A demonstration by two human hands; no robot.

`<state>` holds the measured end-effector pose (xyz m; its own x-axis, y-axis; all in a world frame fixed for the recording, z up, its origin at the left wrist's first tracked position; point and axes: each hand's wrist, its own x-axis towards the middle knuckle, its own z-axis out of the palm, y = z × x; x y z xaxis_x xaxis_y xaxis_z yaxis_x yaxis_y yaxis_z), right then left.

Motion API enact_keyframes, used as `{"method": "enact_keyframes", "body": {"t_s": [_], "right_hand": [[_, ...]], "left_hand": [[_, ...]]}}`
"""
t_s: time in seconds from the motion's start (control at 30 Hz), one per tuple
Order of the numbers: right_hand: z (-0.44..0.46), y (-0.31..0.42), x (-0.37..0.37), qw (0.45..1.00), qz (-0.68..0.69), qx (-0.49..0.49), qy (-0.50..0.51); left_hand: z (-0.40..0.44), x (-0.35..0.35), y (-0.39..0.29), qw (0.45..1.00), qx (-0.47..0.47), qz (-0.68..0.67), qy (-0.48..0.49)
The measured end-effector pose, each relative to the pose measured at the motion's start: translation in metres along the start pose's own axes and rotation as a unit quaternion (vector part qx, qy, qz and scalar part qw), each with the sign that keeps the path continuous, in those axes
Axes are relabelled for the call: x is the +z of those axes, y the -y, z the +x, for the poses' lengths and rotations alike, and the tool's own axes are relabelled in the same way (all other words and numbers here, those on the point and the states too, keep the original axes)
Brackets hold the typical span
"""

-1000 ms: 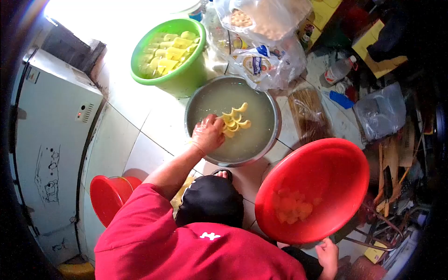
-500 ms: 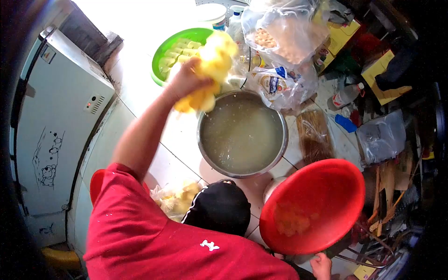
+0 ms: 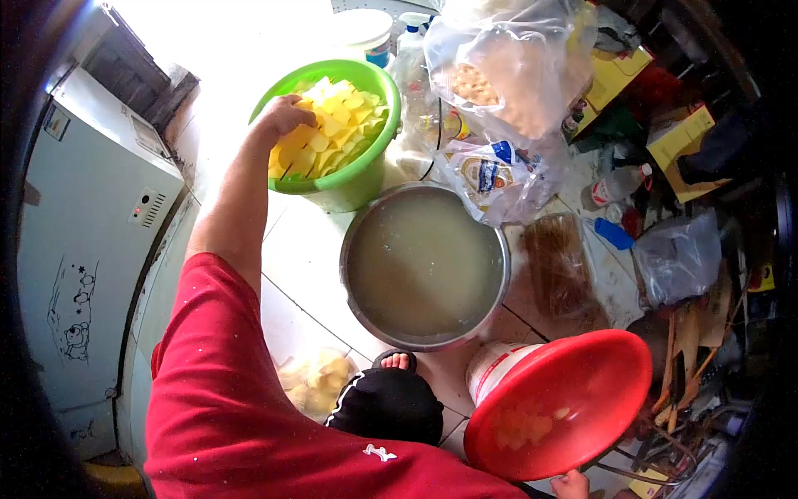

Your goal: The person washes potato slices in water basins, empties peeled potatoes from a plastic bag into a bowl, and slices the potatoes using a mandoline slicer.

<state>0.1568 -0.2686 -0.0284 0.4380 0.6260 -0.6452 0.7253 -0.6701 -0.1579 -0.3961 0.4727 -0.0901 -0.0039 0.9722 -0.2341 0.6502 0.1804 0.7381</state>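
My left hand (image 3: 287, 117) rests at the left side of a heap of thin yellow slices, which look like potato (image 3: 341, 125), inside a green bucket (image 3: 386, 87). Its fingers lie on the slices without being closed round any; the fingertips are partly hidden. At the bottom right, my right hand (image 3: 571, 484) grips the lower rim of a tilted red basin (image 3: 594, 391). A small pile of pale slices (image 3: 524, 426) lies in that basin. Between the two stands a wide metal basin (image 3: 507, 283) of cloudy water.
A printed white bucket (image 3: 490, 370) stands under the red basin. Plastic bags (image 3: 499, 179) crowd the far side, with a white tub (image 3: 362, 29) beyond the green bucket. A bag of pale pieces (image 3: 316, 382) sits beside my foot (image 3: 395, 360). A white freezer (image 3: 100, 241) is on the left.
My left hand has lowered a handful of slices onto the heap in the green bucket and let go. The red basin and my right hand appear slightly lower in view.
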Motion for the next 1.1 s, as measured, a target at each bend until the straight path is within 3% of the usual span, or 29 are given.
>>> {"method": "enact_keyframes", "body": {"t_s": [0.17, 0.23, 0.3, 0.37, 0.4, 0.47, 0.57, 0.63, 0.7, 0.73, 0.9, 0.97, 1.0, 1.1], "right_hand": [[0.001, 0.013, -0.005, 1.000, 0.017, 0.001, 0.001], [-0.001, 0.008, -0.003, 1.000, 0.012, 0.003, -0.002], [-0.002, 0.006, -0.003, 0.999, 0.025, 0.018, 0.009], [-0.001, 0.006, -0.003, 0.999, 0.038, 0.032, 0.019], [-0.001, 0.007, -0.004, 0.999, 0.027, 0.037, 0.023], [-0.001, 0.006, -0.004, 0.999, 0.016, 0.043, 0.027], [-0.001, 0.001, -0.003, 0.999, -0.006, 0.017, 0.033], [-0.001, 0.009, -0.005, 0.999, -0.010, 0.018, 0.032], [0.000, 0.004, -0.002, 0.999, -0.011, 0.019, 0.031], [0.000, 0.002, -0.001, 0.999, -0.011, 0.020, 0.029], [0.001, 0.008, -0.004, 0.999, 0.018, 0.023, 0.044], [0.001, 0.011, -0.002, 0.999, 0.019, 0.018, 0.039], [0.001, 0.015, -0.003, 0.999, 0.017, 0.017, 0.034], [0.000, 0.012, -0.005, 0.999, 0.016, 0.029, 0.042]], "left_hand": [[0.002, -0.010, 0.004, 1.000, -0.003, -0.008, -0.018], [0.010, -0.015, 0.015, 0.986, 0.012, -0.160, -0.042], [0.018, -0.022, 0.019, 0.990, 0.006, -0.142, -0.021], [0.023, -0.019, 0.021, 0.990, 0.009, 0.072, -0.124], [0.017, -0.019, 0.014, 0.990, 0.009, 0.071, -0.124], [-0.010, -0.020, -0.005, 0.953, 0.024, 0.229, -0.196], [-0.028, -0.017, -0.006, 0.949, 0.047, 0.205, -0.236], [-0.038, -0.009, 0.002, 0.977, 0.052, 0.141, -0.152], [-0.033, 0.010, 0.032, 0.977, 0.163, 0.116, -0.075], [-0.034, 0.004, 0.031, 0.945, 0.165, 0.283, -0.016], [-0.019, 0.008, 0.051, 0.933, 0.212, 0.290, -0.021], [0.004, 0.016, 0.071, 0.880, 0.294, 0.373, 0.002], [-0.016, 0.025, 0.040, 0.948, 0.162, 0.273, -0.028], [-0.031, 0.030, 0.028, 0.934, 0.172, 0.303, -0.077]]}}
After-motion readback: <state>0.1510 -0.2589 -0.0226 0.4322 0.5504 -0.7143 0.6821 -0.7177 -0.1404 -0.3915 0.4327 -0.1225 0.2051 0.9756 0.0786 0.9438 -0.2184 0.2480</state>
